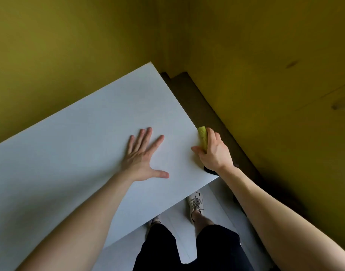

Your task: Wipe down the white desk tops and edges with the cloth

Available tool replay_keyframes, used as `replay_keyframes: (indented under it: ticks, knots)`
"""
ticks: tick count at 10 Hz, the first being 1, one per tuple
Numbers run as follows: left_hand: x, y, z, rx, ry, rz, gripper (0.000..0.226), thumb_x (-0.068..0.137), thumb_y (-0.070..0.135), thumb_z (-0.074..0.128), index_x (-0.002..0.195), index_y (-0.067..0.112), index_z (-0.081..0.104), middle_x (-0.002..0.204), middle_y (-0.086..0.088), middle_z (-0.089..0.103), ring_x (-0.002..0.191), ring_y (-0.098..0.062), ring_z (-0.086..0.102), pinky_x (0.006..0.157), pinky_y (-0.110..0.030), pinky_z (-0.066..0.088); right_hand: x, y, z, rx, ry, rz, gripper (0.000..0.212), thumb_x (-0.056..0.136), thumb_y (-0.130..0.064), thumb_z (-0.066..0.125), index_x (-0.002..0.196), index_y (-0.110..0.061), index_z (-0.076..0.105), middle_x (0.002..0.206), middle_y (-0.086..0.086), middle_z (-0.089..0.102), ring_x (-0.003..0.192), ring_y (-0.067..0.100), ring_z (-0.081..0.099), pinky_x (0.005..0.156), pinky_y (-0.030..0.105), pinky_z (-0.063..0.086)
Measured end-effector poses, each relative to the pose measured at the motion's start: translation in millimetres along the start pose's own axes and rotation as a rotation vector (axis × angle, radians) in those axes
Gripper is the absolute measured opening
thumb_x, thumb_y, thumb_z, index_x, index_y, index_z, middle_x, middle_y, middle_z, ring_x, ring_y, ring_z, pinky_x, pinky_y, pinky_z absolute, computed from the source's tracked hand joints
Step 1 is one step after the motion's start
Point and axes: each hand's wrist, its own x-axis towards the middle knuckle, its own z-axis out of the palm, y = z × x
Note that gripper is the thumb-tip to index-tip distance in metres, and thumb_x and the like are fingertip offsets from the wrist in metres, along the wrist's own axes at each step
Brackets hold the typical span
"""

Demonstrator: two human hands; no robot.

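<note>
A person's left grip [144, 155] lies flat, fingers spread wide, steadying the white table [69, 153]. The right grip [214, 151] clasps a folded yellow cloth [203, 137] against the table's right edge. Edge wiping seems in hand; next likely calls for sliding along it. The cloth's long axis follows that edge, pointing away from the person.

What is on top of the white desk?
On the white desk lies the left hand, flat, fingers spread. At its right edge the right hand grips the yellow cloth, thumb on top. The surface beneath both hands is covered.
</note>
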Motion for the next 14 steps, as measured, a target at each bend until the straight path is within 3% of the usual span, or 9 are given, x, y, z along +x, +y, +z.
replay_keyframes:
  ticks: [3,4,5,7,8,11,12,13,14]
  knots:
    - [-29,-27,8,-0.03,0.023,0.009,0.141,0.058,0.107,0.056,0.168,0.053,-0.015,0.175,0.006,-0.037,0.161,-0.018,-0.037,0.133,-0.051,-0.017,-18,-19,15,0.04,-0.055,-0.009,0.083,0.098,-0.054,0.075,0.162,-0.02,0.034,0.145,0.011,0.055,0.12,0.039,0.063,0.096,0.048,0.055]
    - [-29,-32,-6,-0.175,-0.024,-0.005,0.118,0.077,0.084,0.073,0.172,0.048,0.013,0.182,0.007,-0.017,0.167,-0.014,-0.019,0.136,-0.044,-0.006,-30,-38,-12,0.052,0.108,-0.034,0.07,0.097,-0.028,0.074,0.158,-0.023,0.04,0.137,0.011,0.065,0.112,0.038,0.068,0.088,0.042,0.055]
    - [-45,-35,-31,-0.658,-0.022,-0.138,0.072,0.092,0.05,0.084,0.156,0.032,0.056,0.171,0.005,0.043,0.16,-0.014,0.036,0.128,-0.032,0.032,-61,-87,-39,0.196,0.105,-0.106,0.084,0.089,-0.013,0.074,0.16,-0.024,0.03,0.13,0.004,0.066,0.09,0.029,0.067,0.079,0.035,0.052]
    - [-143,-42,-86,-1.397,0.066,-0.131,0.058,0.087,0.03,0.084,0.142,0.033,0.067,0.134,0.005,0.075,0.126,-0.017,0.071,0.111,-0.038,0.053,-125,-213,-36,0.393,-0.261,-0.383,0.089,0.077,-0.02,0.074,0.159,-0.032,0.038,0.129,-0.01,0.064,0.106,0.005,0.066,0.093,0.024,0.055]
    - [-188,-55,-95,-1.425,0.271,-0.196,0.033,0.087,0.029,0.08,0.12,0.025,0.078,0.116,0.001,0.081,0.109,-0.022,0.076,0.1,-0.039,0.058,-137,-249,-26,0.363,-0.349,-0.51,0.101,0.076,-0.016,0.071,0.165,-0.042,0.032,0.129,-0.009,0.061,0.118,0.007,0.06,0.1,0.016,0.049]
    - [-256,-128,-89,-1.083,0.521,-0.322,0.009,0.103,0.028,0.069,0.108,0.033,0.063,0.088,0.019,0.068,0.076,-0.012,0.063,0.068,-0.034,0.056,-125,-265,-10,-0.169,-0.272,-0.589,0.025,0.09,-0.033,0.085,0.107,-0.023,0.071,0.142,-0.011,0.052,0.102,0.016,0.069,0.082,0.03,0.052]
    - [-272,-138,-103,-1.09,0.589,-0.274,0.015,0.096,0.04,0.072,0.109,0.035,0.066,0.088,0.015,0.069,0.08,-0.01,0.064,0.07,-0.025,0.051,-130,-271,-21,-0.086,-0.292,-0.622,0.01,0.098,-0.027,0.073,0.1,-0.026,0.063,0.1,-0.008,0.073,0.082,0.011,0.063,0.075,0.034,0.051]
    - [-269,-146,-122,-1.11,0.646,-0.214,0.022,0.098,0.035,0.078,0.117,0.036,0.067,0.088,0.009,0.069,0.083,-0.016,0.066,0.077,-0.029,0.053,-124,-280,-34,-0.031,-0.24,-0.636,0.011,0.103,-0.031,0.07,0.104,-0.027,0.06,0.079,-0.012,0.066,0.074,0.011,0.061,0.066,0.021,0.045]
    - [-254,-158,-124,-0.974,0.598,-0.323,0.035,0.099,0.025,0.08,0.128,0.035,0.064,0.102,0.01,0.07,0.087,-0.011,0.069,0.081,-0.024,0.053,-106,-280,-39,-0.186,-0.253,-0.575,0.033,0.103,-0.04,0.071,0.131,-0.025,0.06,0.111,-0.005,0.075,0.096,0.011,0.072,0.088,0.034,0.058]
